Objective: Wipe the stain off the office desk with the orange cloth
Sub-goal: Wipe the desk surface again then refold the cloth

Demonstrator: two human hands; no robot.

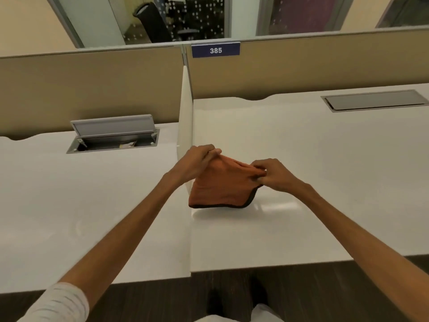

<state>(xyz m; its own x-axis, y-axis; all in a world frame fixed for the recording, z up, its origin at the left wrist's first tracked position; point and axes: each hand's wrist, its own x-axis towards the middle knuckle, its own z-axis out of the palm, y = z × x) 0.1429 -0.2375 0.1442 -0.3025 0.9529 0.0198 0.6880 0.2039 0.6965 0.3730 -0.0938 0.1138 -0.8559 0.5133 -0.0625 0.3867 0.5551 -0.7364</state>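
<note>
Over the right-hand tabletop (325,182), near its left edge, one orange cloth (220,184) hangs between two hands. Arms outstretched, left hand (197,162) and right hand (274,174) each pinch a top corner, fingers curled tight. Two cable hatches sit farther back: left hatch (113,135) open, right hatch (373,101) closed.

A white left tabletop (69,205) and a white right tabletop (325,170) stand side by side, with a thin white divider panel (185,112) upright between them. Tan partitions (92,89) run along their far edge, carrying a blue plate (216,50) that reads 385. The left tabletop's grey hatch (112,126) is propped open; the right one's flat hatch (373,101) lies closed. Beyond are dotted glass panes (197,17) and a cream wall (23,22). The near floor (162,298) is dark.
</note>
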